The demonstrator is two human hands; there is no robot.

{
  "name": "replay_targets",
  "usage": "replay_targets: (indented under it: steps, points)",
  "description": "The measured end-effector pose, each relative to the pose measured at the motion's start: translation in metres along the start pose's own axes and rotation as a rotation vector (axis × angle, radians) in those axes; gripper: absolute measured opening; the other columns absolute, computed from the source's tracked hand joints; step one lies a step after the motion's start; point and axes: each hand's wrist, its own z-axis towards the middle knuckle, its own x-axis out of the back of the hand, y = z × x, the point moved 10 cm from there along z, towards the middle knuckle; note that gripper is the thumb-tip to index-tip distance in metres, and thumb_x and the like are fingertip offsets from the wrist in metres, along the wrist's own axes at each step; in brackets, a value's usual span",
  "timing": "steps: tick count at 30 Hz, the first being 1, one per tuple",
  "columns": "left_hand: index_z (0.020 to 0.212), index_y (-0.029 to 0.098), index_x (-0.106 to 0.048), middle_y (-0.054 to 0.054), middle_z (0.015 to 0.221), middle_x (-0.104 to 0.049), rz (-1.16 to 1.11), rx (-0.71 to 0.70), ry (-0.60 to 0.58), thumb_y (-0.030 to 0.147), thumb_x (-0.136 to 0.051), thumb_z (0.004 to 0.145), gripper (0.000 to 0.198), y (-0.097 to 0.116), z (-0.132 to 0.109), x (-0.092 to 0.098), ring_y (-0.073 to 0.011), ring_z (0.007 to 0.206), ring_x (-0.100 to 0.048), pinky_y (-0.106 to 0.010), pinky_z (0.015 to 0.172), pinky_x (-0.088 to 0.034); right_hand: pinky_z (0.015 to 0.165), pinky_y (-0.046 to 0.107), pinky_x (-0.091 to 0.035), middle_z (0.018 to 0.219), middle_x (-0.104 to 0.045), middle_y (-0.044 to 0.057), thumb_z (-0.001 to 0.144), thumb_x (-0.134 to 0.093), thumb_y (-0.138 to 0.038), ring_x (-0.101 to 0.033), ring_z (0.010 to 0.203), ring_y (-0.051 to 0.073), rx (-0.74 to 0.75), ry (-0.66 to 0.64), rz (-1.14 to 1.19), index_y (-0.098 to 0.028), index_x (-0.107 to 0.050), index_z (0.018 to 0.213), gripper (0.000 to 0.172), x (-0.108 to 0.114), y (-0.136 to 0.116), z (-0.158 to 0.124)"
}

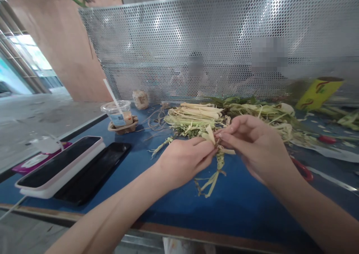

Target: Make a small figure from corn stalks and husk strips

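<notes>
Here, the plaited husk [220, 160] is at 4 o'clock from the view's centre, tails toward 7 o'clock, upper end gripped by the curled left hand [187, 160] and pinched by the right hand [256, 145]. Probably light, pliable, easily torn; best held mid-plait.

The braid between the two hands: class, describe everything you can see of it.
The braid is pale yellow-green, plaited from flat strips that look like dried husk. The left hand and right hand pinch its top, where loose ends stick out. Below, it narrows to a knot-like spot, then spreads into thin tails over the blue table; whether they touch it is unclear.
</notes>
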Motion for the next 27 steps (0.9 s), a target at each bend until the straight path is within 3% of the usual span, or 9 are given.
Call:
replay_targets:
  steps: [6, 11, 18, 21, 23, 27]
  points:
    - [0.061, 0.017, -0.047, 0.002, 0.057, -0.048, -0.144, -0.053, -0.022, 0.019, -0.037, 0.085, 0.027, 0.004, -0.001, 0.0, -0.0076, 0.054, -0.046, -0.019, 0.051, -0.036, 0.063, 0.026, -0.053, 0.063, -0.062, -0.004, 0.062, -0.069, -0.015, -0.063, 0.069, 0.013, -0.174, -0.009, 0.239, -0.021, -0.043, 0.066, 0.027, -0.006, 0.013, 0.0]
    - [0.054, 0.017, -0.041, 0.005, 0.051, -0.039, -0.255, -0.043, 0.018, 0.016, -0.039, 0.082, 0.028, 0.005, -0.002, 0.002, -0.0063, 0.049, -0.038, -0.018, 0.047, -0.032, 0.061, 0.03, -0.053, 0.059, -0.061, -0.003, 0.063, -0.068, -0.014, -0.063, 0.073, 0.018, -0.2, -0.018, 0.215, -0.023, -0.033, 0.06, 0.035, -0.005, 0.015, -0.002]
    - [0.062, 0.016, -0.046, 0.003, 0.057, -0.046, -0.336, 0.008, -0.014, 0.019, -0.038, 0.085, 0.025, 0.0, -0.004, -0.002, -0.0069, 0.055, -0.044, -0.018, 0.053, -0.036, 0.055, 0.022, -0.049, 0.059, -0.058, -0.005, 0.062, -0.069, -0.012, -0.06, 0.064, 0.012, -0.22, -0.024, 0.248, -0.021, -0.033, 0.058, 0.037, -0.008, 0.022, 0.002]
    - [0.068, 0.016, -0.05, 0.003, 0.06, -0.05, -0.444, 0.103, -0.023, 0.03, -0.045, 0.083, 0.021, -0.012, -0.005, 0.0, -0.0064, 0.055, -0.046, -0.017, 0.054, -0.038, 0.049, 0.016, -0.044, 0.059, -0.055, -0.006, 0.065, -0.067, -0.013, -0.056, 0.056, 0.007, -0.256, -0.078, 0.361, -0.02, -0.038, 0.061, 0.03, -0.013, 0.027, 0.006]
    - [0.069, 0.017, -0.048, 0.004, 0.06, -0.05, -0.558, 0.246, 0.001, 0.038, -0.055, 0.077, 0.023, -0.026, -0.007, -0.001, -0.0055, 0.051, -0.047, -0.017, 0.05, -0.038, 0.047, 0.014, -0.043, 0.063, -0.055, -0.006, 0.067, -0.066, -0.015, -0.054, 0.056, 0.006, -0.291, -0.047, 0.405, -0.021, -0.042, 0.065, 0.024, -0.008, 0.033, 0.008]
    - [0.088, 0.018, -0.047, -0.001, 0.084, -0.057, -0.987, 0.482, -0.038, 0.038, -0.054, 0.077, 0.025, -0.037, -0.013, -0.023, -0.0058, 0.05, -0.056, -0.016, 0.04, -0.038, 0.048, 0.016, -0.045, 0.07, -0.056, -0.004, 0.07, -0.064, -0.02, -0.054, 0.057, 0.007, -0.319, -0.027, 0.369, -0.021, -0.046, 0.071, 0.018, -0.006, 0.038, 0.006]
